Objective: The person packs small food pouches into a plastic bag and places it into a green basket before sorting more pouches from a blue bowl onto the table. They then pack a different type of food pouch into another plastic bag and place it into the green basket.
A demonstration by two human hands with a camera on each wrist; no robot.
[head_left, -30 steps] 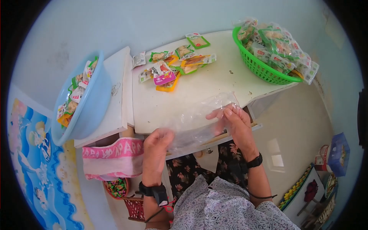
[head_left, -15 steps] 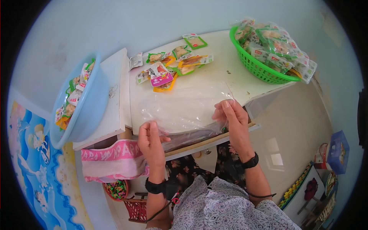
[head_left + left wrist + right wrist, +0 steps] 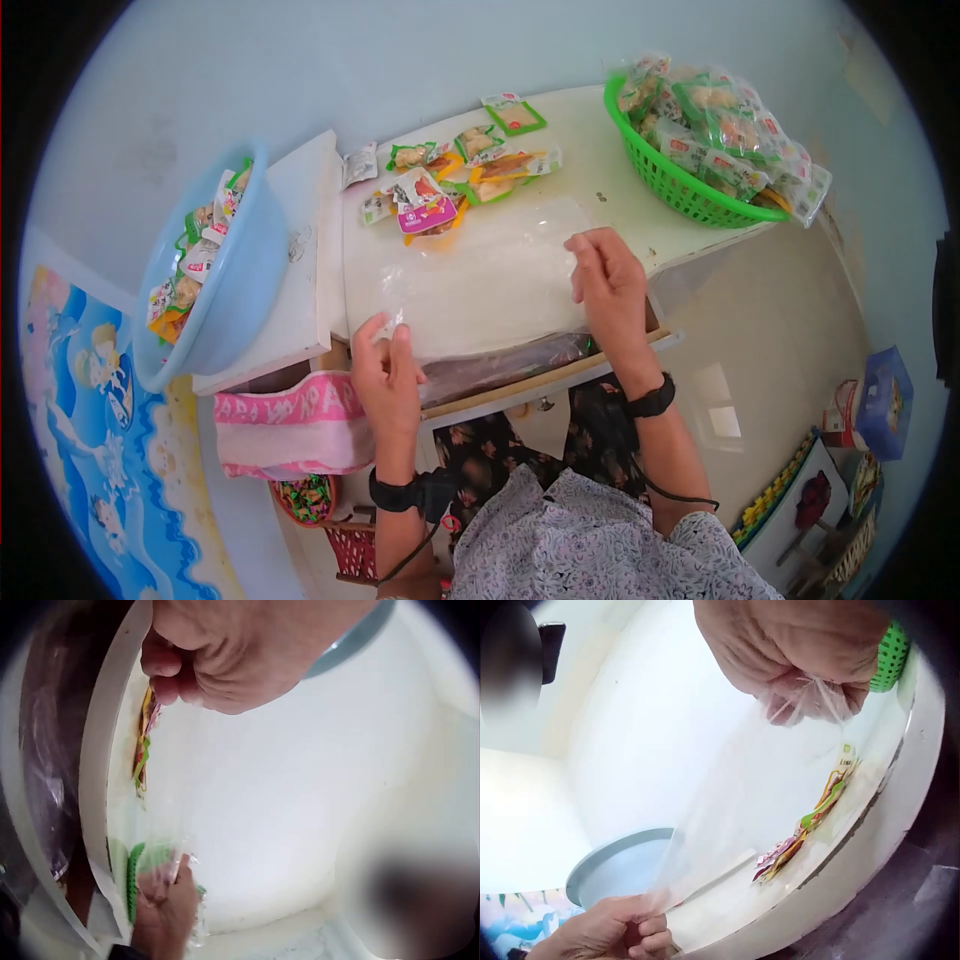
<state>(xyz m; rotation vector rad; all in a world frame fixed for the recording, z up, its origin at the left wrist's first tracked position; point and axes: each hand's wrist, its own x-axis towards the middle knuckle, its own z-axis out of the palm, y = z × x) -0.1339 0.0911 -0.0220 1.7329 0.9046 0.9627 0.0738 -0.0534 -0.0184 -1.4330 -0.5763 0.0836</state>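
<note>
A clear plastic bag (image 3: 490, 290) is spread between the two hands over the white tabletop (image 3: 585, 215). At its left edge, my left hand (image 3: 388, 375) pinches the film between thumb and fingers. My right hand (image 3: 612, 290) grips the opposite edge, where the right wrist view shows the film (image 3: 727, 765) gathered in curled fingers. Beyond the bag lies a loose group of snack packets, among them a pink-and-white packet (image 3: 427, 212) and a green-edged packet (image 3: 515, 115) near the wall.
A blue basin (image 3: 260, 270) with packets stands on the left, and a green basket (image 3: 655, 172) heaped with packets at the back right. Below the tabletop, a pulled-out drawer (image 3: 640, 343) contains clear plastic. A pink-and-white towel (image 3: 290, 430) hangs beside the left forearm.
The bag has gone from bunched and slack to spread wide. My left hand has shifted left and the right slightly up, widening the gap between them.
</note>
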